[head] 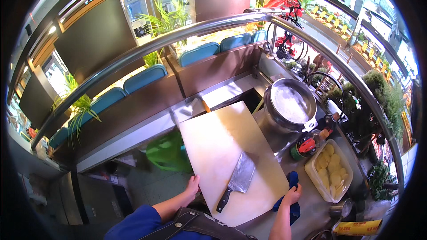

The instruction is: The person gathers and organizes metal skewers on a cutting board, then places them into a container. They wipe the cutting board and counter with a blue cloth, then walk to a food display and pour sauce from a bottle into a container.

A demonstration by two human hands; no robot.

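A large white cutting board (213, 146) lies before me with a black-handled cleaver (242, 173) flat on it, its handle towards me. My left hand (192, 186) rests at the board's left edge; whether its fingers grip the edge, I cannot tell. On the right, beside the board's edge, my right hand (293, 194) is closed on a dark blue cloth (293, 179), which hangs out above and below the fingers. Right of that hand stands a plastic tub (328, 173) of pale yellow slices, perhaps potato, in liquid.
A steel pot (290, 106) of whitish content stands beyond the board, near sauce bottles (307, 144). A steel railing (213, 26) curves around the station. Left below is a green plastic object (166, 153). A metal cup (341, 208) and a yellow packet (357, 228) are at lower right.
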